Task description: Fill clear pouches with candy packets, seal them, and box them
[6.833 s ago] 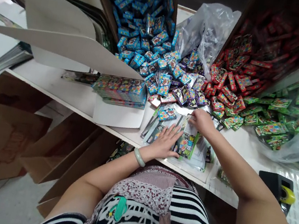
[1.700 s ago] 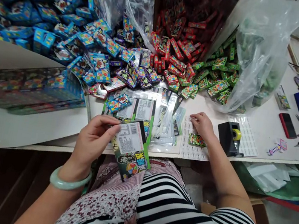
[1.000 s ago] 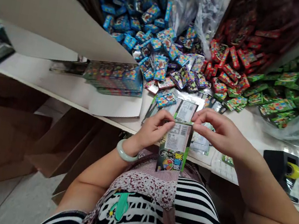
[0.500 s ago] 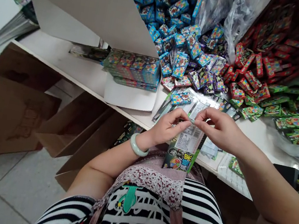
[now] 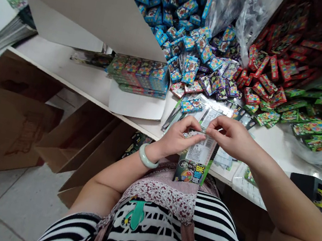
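The right hand [image 5: 232,137] has moved from the white sheet [image 5: 239,179] to beside the left hand [image 5: 177,136]. Both pinch the top of one bag [image 5: 192,162], which hangs below them; one blue pack [image 5: 191,106] lies just past the left hand.

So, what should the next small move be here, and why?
Probably ease the right hand slightly away from the left hand along the top edge of the packet. Both hands come together at that edge, and the left pinches it; what the right one grips is unclear.
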The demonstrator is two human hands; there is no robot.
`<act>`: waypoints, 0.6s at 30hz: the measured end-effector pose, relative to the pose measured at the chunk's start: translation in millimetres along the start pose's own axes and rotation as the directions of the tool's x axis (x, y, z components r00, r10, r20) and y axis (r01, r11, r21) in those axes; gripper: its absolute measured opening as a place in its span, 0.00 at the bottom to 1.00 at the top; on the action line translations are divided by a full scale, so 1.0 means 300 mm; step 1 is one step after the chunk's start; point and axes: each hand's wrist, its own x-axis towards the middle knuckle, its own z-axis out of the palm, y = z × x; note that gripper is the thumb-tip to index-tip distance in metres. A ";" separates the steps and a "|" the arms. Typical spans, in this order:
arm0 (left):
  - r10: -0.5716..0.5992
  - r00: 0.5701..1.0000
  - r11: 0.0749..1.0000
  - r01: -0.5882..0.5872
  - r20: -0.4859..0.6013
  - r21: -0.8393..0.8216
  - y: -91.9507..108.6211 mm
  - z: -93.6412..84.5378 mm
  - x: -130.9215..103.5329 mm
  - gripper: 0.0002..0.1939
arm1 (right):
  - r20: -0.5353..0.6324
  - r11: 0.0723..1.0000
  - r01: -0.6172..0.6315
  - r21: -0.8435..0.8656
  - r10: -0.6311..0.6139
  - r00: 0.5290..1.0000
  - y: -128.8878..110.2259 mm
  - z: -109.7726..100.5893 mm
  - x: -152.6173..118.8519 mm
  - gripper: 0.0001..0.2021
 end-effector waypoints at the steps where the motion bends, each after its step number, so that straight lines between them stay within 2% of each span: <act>1: 0.033 0.999 0.999 -0.033 -0.001 0.006 -0.001 -0.004 0.000 0.09 | 0.031 0.998 -0.041 0.057 0.040 0.999 0.002 0.002 0.007 0.07; 4: 0.113 0.994 0.993 -0.113 0.000 0.026 0.000 -0.015 0.001 0.10 | 0.194 0.924 -0.236 0.301 0.183 0.964 0.011 0.015 0.033 0.05; 6: 0.113 0.993 0.991 -0.114 0.015 0.063 0.005 -0.018 0.006 0.11 | 0.348 0.810 -0.391 0.436 0.249 0.904 0.019 0.032 0.052 0.05; 8: 0.058 0.997 0.992 -0.063 0.045 0.114 0.013 -0.018 0.013 0.12 | 0.473 0.699 -0.499 0.512 0.255 0.843 0.036 0.045 0.070 0.04; 10: -0.024 0.996 0.989 0.012 0.081 0.146 0.020 -0.024 0.022 0.10 | 0.520 0.655 -0.515 0.553 0.213 0.828 0.076 0.042 0.081 0.02; 11: -0.066 0.995 0.987 0.054 0.080 0.150 0.020 -0.033 0.026 0.09 | 0.492 0.678 -0.479 0.558 0.194 0.849 0.109 0.027 0.082 0.01; 12: -0.107 0.993 0.984 0.099 0.049 0.147 0.018 -0.046 0.030 0.08 | 0.418 0.733 -0.412 0.542 0.190 0.888 0.152 0.003 0.079 0.02; 13: -0.149 0.989 0.979 0.150 -0.012 0.138 0.012 -0.062 0.033 0.08 | 0.289 0.807 -0.325 0.493 0.201 0.936 0.206 -0.032 0.072 0.04; 14: -0.193 0.976 0.972 0.205 -0.103 0.114 0.002 -0.082 0.037 0.08 | 0.108 0.887 -0.240 0.394 0.214 0.971 0.269 -0.076 0.062 0.05; 15: -0.236 0.947 0.964 0.256 -0.216 0.072 -0.012 -0.103 0.040 0.09 | -0.142 0.954 -0.176 0.244 0.215 0.966 0.338 -0.128 0.049 0.06; 16: -0.275 0.905 0.956 0.294 -0.325 0.010 -0.028 -0.123 0.044 0.09 | -0.384 0.977 -0.190 0.100 0.215 0.898 0.411 -0.184 0.034 0.06; 17: -0.312 0.854 0.947 0.314 -0.416 -0.065 -0.048 -0.141 0.047 0.10 | -0.538 0.966 -0.259 -0.006 0.215 0.815 0.483 -0.240 0.021 0.09; 18: -0.350 0.804 0.936 0.321 -0.481 -0.146 -0.069 -0.153 0.050 0.11 | -0.639 0.936 -0.347 -0.066 0.227 0.735 0.551 -0.291 0.009 0.12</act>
